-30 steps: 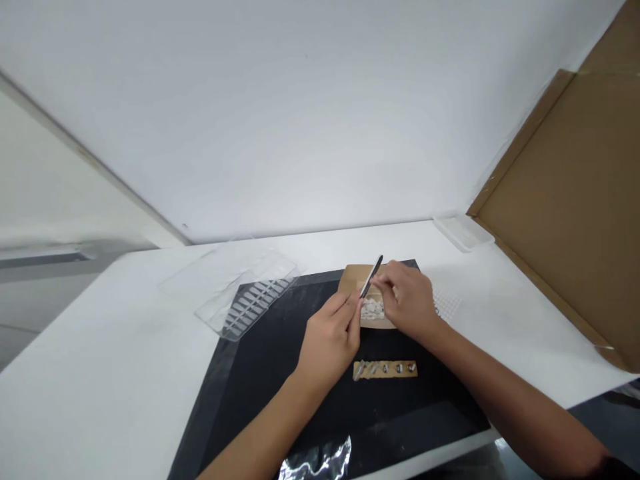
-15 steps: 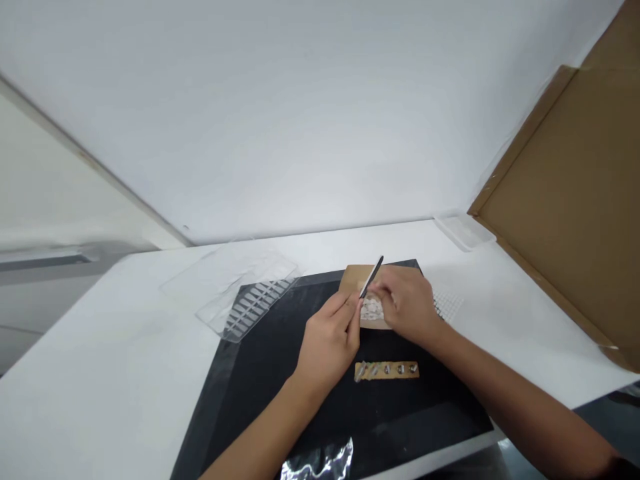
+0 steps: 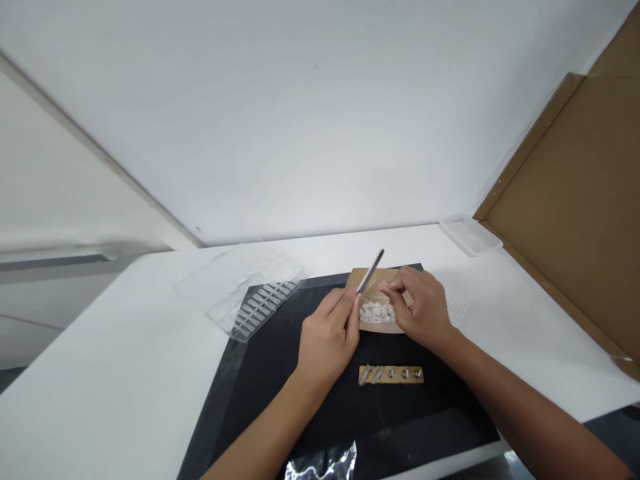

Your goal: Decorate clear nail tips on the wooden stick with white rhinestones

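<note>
Gripping a stick (image 3: 371, 271), the left hand (image 3: 329, 331) holds it tilted.

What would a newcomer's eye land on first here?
Probably the thin dark-and-light stick at center, slanting up from the left hand, with the right hand pinched close beside it. Behind and between the hands, a pile of small white pieces stands out against brown card. The big brown cardboard panel on the right also draws the eye.
</note>
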Available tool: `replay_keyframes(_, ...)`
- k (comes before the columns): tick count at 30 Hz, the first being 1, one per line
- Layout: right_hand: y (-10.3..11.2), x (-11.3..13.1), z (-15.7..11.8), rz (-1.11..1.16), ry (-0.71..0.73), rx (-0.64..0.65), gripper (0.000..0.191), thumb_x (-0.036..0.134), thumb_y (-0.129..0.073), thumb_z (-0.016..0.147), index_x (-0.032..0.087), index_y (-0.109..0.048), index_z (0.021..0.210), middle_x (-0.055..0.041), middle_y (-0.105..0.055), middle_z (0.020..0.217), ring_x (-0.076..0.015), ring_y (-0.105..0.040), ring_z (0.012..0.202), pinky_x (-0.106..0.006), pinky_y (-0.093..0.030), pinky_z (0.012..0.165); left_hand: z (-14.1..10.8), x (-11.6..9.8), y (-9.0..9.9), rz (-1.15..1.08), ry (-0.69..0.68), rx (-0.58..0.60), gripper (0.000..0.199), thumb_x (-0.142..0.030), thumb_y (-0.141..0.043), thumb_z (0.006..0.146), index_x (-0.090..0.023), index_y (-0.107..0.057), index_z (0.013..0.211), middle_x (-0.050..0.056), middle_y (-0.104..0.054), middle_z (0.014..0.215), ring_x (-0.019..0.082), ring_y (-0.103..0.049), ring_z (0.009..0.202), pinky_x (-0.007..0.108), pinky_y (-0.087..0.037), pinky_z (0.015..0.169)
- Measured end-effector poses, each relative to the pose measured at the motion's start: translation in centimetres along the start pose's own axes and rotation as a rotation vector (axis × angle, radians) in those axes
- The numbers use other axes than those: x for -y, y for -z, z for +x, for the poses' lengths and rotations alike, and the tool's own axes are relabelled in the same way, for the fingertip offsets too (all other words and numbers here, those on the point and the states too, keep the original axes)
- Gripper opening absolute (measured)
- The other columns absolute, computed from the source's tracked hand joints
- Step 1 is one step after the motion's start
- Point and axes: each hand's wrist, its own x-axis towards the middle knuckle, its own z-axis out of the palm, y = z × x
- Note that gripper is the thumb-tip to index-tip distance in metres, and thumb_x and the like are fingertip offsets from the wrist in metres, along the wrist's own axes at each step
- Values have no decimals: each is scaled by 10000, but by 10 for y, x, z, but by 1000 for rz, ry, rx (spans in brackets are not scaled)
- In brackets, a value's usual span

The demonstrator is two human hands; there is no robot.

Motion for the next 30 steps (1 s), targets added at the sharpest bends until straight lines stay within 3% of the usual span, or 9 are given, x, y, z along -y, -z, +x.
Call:
replay_keyframes(3,-2,-3,-9,10,-9,-15,241,265,-658,1032,232,-561,814,8,-672,742,-176,-640,724,-322,-436,713,4,13,5,278,197,78,239,-264,-524,1070,-152,-729,1123,106,-796,1022,239,-770,871,309,-574,740)
replay_keyframes(6,-3,-4,-17,-33,2,-14,246,274,-693,1018,230,-560,815,17,-675,732,-172,-643,698,-333,-425,708,12,21,14,522,483,313,299,-328,-494,1068,-162,-674,1240,125,-796,1012,299,-765,789,338,-518,622)
replay_keyframes(8,-2,-4,-20,-52,7,-29,251,278,-722,1006,228,-565,817,30,-685,723,-161,-651,677,-339,-418,721,18,23,21,589,569,434,325,-338,-456,1076,-175,-638,1289,129,-790,1013,319,-762,796,337,-494,609)
replay_keyframes(15,5,1,-21,-80,96,-38,270,252,-750,995,218,-568,799,52,-711,708,-126,-673,631,-336,-401,726,23,30,32,664,619,629,308,-326,-434,1060,-187,-706,1099,123,-758,939,314,-738,800,320,-458,605)
replay_keyframes(18,7,5,-23,-119,169,-31,288,215,-755,982,216,-554,776,53,-692,684,-115,-640,597,-331,-392,710,18,37,32,679,482,580,358,-363,-479,1047,-167,-738,895,146,-730,920,321,-711,845,356,-484,655)
replay_keyframes(21,8,7,-25,-174,244,-51,360,182,-779,952,216,-500,726,68,-647,636,-100,-574,555,-329,-368,686,16,35,29,480,247,385,402,-380,-490,1057,-165,-729,815,131,-700,879,298,-675,892,393,-515,767)
replay_keyframes(24,9,9,-27,-236,320,-36,404,157,-781,941,215,-461,702,76,-633,621,-92,-531,540,-335,-345,672,19,25,26,-44,131,367,421,-363,-484,1080,-178,-701,770,66,-680,803,205,-650,798,333,-524,764)
replay_keyframes(27,11,11,-28,-273,371,-19,416,127,-764,943,217,-444,693,74,-666,643,-89,-532,539,-344,-332,659,22,13,24,-475,138,441,394,-352,-510,1083,-187,-741,809,39,-715,800,155,-647,739,270,-520,684)
replay_keyframes(30,15,13,-30,-278,379,-20,392,114,-759,948,221,-465,711,73,-708,688,-93,-574,560,-351,-337,655,24,6,24,-663,223,452,320,-339,-577,1061,-199,-804,884,48,-769,851,159,-693,772,269,-559,704)
